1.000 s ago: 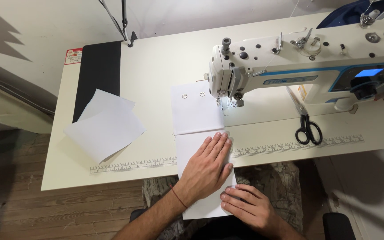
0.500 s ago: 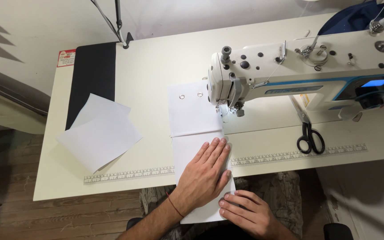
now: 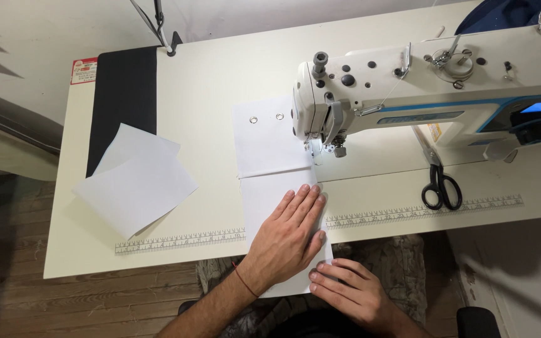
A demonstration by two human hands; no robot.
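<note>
White fabric strip point(image 3: 270, 169), long and flat with two small metal eyelets near its far end, lies on the cream worktop point(image 3: 220, 81) and runs from beside the needle of the white industrial sewing machine point(image 3: 421, 81) down over the near edge. A crosswise fold or seam crosses it just below the needle. The left hand point(image 3: 292, 235) lies palm down on the near part of the strip, fingers point(image 3: 305, 203) stretched out flat and close together, gripping nothing. The right hand point(image 3: 352, 291) sits at the strip's lower right corner past the worktop's edge, its fingertips curled onto the cloth; whether they pinch it cannot be told. Two loose white fabric squares point(image 3: 134, 184) overlap well to the left, partly on a black rectangular panel point(image 3: 123, 94). Black-handled scissors point(image 3: 439, 181) lie to the right, under the machine's arm, just above a printed ruler scale point(image 3: 424, 211).
</note>
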